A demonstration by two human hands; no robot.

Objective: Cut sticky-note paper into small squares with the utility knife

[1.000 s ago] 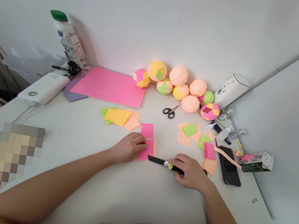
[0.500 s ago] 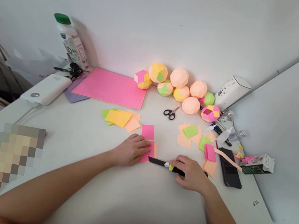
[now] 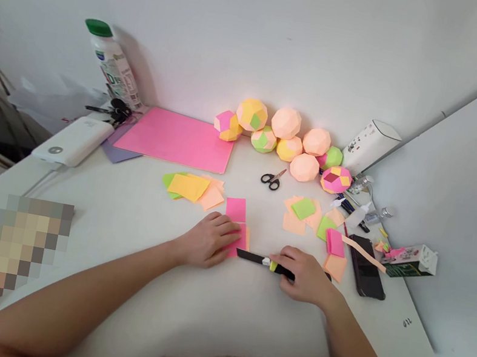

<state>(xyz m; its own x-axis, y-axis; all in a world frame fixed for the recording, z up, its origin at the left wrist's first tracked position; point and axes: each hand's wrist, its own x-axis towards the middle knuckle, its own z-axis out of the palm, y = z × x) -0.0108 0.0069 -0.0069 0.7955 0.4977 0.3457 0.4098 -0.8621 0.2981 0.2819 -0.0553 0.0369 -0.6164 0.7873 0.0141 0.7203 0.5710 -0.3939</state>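
While the left hand (image 3: pixel 208 239) lay loosely spread on pink paper (image 3: pixel 242 241), the right hand (image 3: pixel 306 277) gripped a cutter (image 3: pixel 252 257) near it.

The scissors (image 3: pixel 276 176) have smooth, plastic-looking handles and metal-looking blades. Behind the scissors, the faceted balls (image 3: pixel 285 123) look like matt paper; left of the scissors lies a smooth pink sheet (image 3: pixel 176 138). Nearer than the scissors, the paper squares (image 3: pixel 236 209) look matt, the cutter (image 3: pixel 267 262) dark-bladed, like metal.

The bottle (image 3: pixel 116 66) bears a letter "D" (image 3: pixel 110 76).
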